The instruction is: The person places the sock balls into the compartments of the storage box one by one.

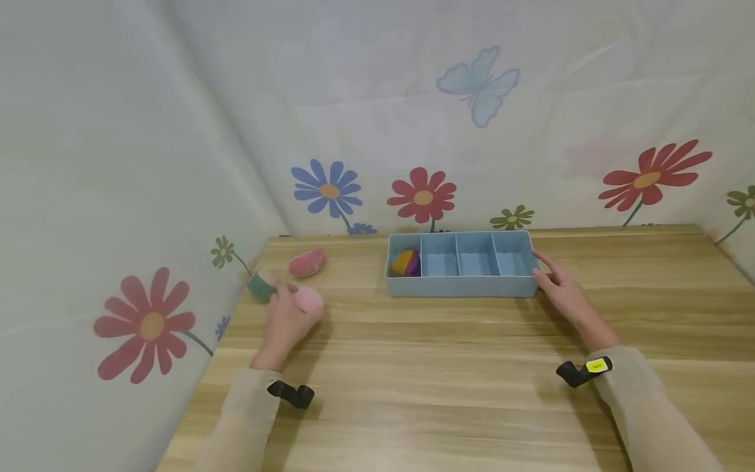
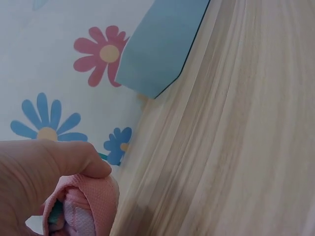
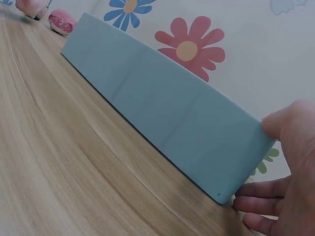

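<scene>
At the table's left, my left hand (image 1: 287,321) grips a pale pink rolled-up cloth bundle (image 1: 309,299). The left wrist view shows the thumb over this pink roll (image 2: 101,196), with lilac and teal fabric in its folds. Beside the fingers lies a teal bundle with a pale top (image 1: 260,287); whether they touch it is unclear. A darker pink bundle (image 1: 307,262) rests behind. My right hand (image 1: 563,292) holds the right end of a light blue divided box (image 1: 460,286), thumb at the near corner (image 3: 246,147). A yellow and purple bundle (image 1: 405,263) sits in its leftmost compartment.
The wood-grain table (image 1: 425,380) meets a flower-printed cloth wall (image 1: 366,131) at the back and another at the left (image 1: 71,196). The box stands near the back edge, its other compartments bare. Both wrists wear black camera mounts (image 1: 291,394).
</scene>
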Demonstrator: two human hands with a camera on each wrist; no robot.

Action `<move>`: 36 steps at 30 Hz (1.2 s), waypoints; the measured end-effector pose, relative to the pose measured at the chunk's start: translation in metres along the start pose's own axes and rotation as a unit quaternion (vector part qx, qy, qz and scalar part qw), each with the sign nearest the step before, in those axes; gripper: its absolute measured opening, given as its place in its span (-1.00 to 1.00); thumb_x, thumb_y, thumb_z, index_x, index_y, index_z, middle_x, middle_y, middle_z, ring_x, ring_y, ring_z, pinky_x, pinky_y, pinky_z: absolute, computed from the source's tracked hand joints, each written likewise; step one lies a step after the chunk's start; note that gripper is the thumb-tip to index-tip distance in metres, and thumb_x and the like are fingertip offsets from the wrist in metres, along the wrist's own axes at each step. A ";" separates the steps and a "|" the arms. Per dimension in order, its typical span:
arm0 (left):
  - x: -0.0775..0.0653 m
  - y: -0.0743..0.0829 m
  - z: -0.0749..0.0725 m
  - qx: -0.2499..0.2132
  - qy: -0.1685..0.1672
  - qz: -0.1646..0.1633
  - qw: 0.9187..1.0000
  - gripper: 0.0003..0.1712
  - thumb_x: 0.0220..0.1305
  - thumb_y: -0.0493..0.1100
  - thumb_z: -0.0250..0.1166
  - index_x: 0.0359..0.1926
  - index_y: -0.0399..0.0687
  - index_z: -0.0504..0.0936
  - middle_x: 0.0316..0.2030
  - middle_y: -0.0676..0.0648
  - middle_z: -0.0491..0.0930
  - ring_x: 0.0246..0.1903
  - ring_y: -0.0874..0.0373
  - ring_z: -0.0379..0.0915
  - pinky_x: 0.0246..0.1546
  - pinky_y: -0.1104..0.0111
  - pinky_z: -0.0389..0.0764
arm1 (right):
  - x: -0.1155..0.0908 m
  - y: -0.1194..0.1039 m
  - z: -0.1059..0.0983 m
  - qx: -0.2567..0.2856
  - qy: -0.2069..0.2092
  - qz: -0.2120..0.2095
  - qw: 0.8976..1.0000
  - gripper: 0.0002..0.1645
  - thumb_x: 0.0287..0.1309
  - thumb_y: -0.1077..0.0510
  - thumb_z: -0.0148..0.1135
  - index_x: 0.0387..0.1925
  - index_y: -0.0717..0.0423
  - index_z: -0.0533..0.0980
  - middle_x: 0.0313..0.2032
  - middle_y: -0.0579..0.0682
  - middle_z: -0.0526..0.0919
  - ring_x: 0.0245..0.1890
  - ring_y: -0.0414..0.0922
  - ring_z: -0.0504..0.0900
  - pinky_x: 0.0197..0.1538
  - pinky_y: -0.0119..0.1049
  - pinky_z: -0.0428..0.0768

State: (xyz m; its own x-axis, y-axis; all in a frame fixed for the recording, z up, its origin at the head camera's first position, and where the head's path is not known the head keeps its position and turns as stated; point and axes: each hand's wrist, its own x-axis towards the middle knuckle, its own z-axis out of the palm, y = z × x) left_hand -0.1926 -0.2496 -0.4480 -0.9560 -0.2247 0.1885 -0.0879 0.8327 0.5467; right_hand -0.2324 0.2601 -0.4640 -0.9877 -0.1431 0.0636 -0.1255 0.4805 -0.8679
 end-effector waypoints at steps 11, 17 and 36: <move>0.004 0.015 0.002 -0.045 0.020 0.050 0.998 -0.23 -0.15 -0.02 0.42 0.01 -0.31 0.28 -0.13 -0.34 0.33 -0.14 -0.21 0.26 -0.13 0.01 0.35 | 0.002 0.001 -0.003 0.018 -0.006 0.009 1.000 -0.31 0.39 -0.06 -0.17 0.43 0.01 -0.06 0.31 0.41 0.05 0.23 0.34 0.16 0.16 0.23 0.16; 0.007 0.022 0.007 -0.068 0.025 0.075 0.995 -0.25 -0.16 -0.07 0.43 0.00 -0.32 0.28 -0.12 -0.32 0.38 -0.12 -0.17 0.31 -0.10 0.00 0.38 | 0.000 0.001 -0.002 0.023 -0.004 0.002 1.000 -0.32 0.39 -0.03 -0.17 0.43 0.04 -0.06 0.33 0.39 0.02 0.22 0.34 0.17 0.14 0.22 0.20; 0.015 0.055 0.012 -0.153 0.004 0.104 0.983 -0.23 -0.16 -0.13 0.47 0.02 -0.32 0.28 0.00 -0.31 0.37 -0.01 -0.10 0.32 -0.01 0.04 0.41 | 0.001 0.006 0.001 0.031 0.006 0.004 0.999 -0.34 0.39 0.01 -0.15 0.42 0.03 -0.04 0.21 0.46 0.22 0.18 0.27 0.26 0.07 0.10 0.29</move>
State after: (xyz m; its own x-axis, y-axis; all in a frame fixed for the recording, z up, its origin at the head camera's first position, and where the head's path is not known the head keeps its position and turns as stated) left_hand -0.2150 -0.2011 -0.4244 -0.9424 -0.0711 0.3268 0.1978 0.6695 0.7160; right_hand -0.2345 0.2622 -0.4693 -0.9898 -0.1288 0.0615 -0.1113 0.4270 -0.8974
